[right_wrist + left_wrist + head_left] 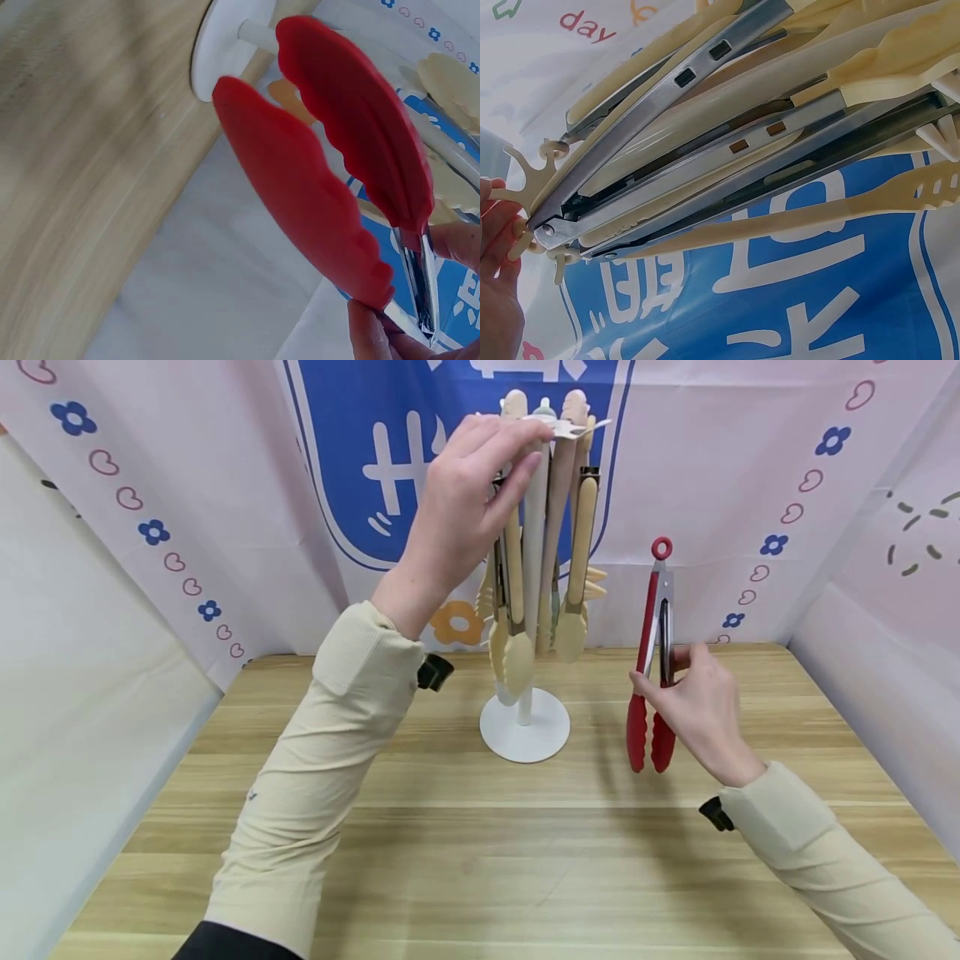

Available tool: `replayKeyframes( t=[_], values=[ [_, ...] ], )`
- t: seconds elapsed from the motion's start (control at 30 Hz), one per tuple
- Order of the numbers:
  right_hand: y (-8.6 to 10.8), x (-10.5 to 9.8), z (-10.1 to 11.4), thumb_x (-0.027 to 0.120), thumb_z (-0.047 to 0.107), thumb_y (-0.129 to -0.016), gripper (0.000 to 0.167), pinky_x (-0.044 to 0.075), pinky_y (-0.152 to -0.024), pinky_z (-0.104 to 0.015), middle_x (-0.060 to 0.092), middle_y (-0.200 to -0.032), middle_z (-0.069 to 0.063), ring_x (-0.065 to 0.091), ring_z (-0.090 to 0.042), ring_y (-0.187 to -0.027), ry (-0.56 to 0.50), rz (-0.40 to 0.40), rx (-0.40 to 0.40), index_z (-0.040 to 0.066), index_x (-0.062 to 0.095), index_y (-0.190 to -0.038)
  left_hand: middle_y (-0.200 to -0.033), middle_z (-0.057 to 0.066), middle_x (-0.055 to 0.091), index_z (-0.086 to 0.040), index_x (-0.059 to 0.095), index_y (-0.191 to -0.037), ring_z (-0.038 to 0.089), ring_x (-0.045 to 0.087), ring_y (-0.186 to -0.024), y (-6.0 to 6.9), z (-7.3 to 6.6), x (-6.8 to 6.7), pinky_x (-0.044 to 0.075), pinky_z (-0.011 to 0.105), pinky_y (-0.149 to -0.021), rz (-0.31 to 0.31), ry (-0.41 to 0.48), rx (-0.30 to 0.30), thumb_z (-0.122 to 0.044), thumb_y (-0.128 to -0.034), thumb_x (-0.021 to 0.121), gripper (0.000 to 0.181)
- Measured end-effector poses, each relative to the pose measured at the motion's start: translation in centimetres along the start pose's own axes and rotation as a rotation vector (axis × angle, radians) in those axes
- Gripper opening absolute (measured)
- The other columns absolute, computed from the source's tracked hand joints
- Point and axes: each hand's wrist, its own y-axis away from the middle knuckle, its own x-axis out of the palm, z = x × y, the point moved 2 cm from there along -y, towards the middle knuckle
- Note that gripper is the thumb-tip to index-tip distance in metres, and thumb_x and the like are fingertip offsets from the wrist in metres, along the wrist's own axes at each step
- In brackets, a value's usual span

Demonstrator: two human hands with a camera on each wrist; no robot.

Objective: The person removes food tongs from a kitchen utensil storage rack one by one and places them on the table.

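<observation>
A white utensil stand (525,727) bears several hanging tools with cream heads, among them tongs (577,543) with metal arms. At the stand's top, my left hand (480,485) pinches one of its hooks (529,184) between thumb and fingers; the fingertips are partly cut off in the left wrist view. To the right of the stand, my right hand (701,702) holds a pair of red-tipped tongs (651,652) between thumb and fingers. Their red ring is up, and the two scalloped heads (300,187) point down, a little apart, above the table.
The wooden table (465,860) stretches in front of the stand. Behind it hangs a white cloth with a blue printed badge (360,435). Pale cloth walls (82,652) close in both sides. From the stand's left hangs a slotted cream turner (915,187).
</observation>
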Motion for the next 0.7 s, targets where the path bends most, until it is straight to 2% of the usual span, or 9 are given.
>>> replayKeyframes(
  t=[0.17,0.4,0.7],
  values=[
    [0.2,0.3,-1.0,0.068,0.035,-0.078,0.047,0.037,-0.048,-0.029,0.061,-0.083,-0.016,0.051,-0.023,-0.062,0.041,0.047,0.014,-0.004,0.052,-0.098,-0.113,0.008,0.062,-0.002,0.06,-0.117,0.016,0.048,-0.107,0.0,0.0,0.0,0.034,0.017,-0.094,0.006,-0.007,-0.008,-0.019,-0.0965,0.044,0.031],
    [0.6,1.0,-2.4,0.069,0.036,-0.078,0.044,0.04,-0.043,-0.028,0.059,-0.074,-0.014,0.052,-0.018,-0.051,0.069,0.172,0.077,-0.002,0.051,-0.091,-0.113,0.008,0.062,-0.002,0.06,-0.116,0.016,0.048,-0.107,0.0,0.0,-0.1,0.035,0.017,-0.094,0.005,-0.009,-0.008,-0.02,-0.0965,0.044,0.031],
    [1.1,2.2,-3.7,0.069,0.035,-0.076,0.04,0.038,-0.041,-0.027,0.054,-0.06,-0.007,0.05,-0.016,-0.046,0.109,0.309,0.129,-0.001,0.052,-0.084,-0.113,0.008,0.062,-0.002,0.06,-0.117,0.016,0.049,-0.106,0.0,0.0,0.0,0.035,0.017,-0.093,0.0,-0.004,-0.003,-0.02,-0.0964,0.045,0.031]
  ],
)
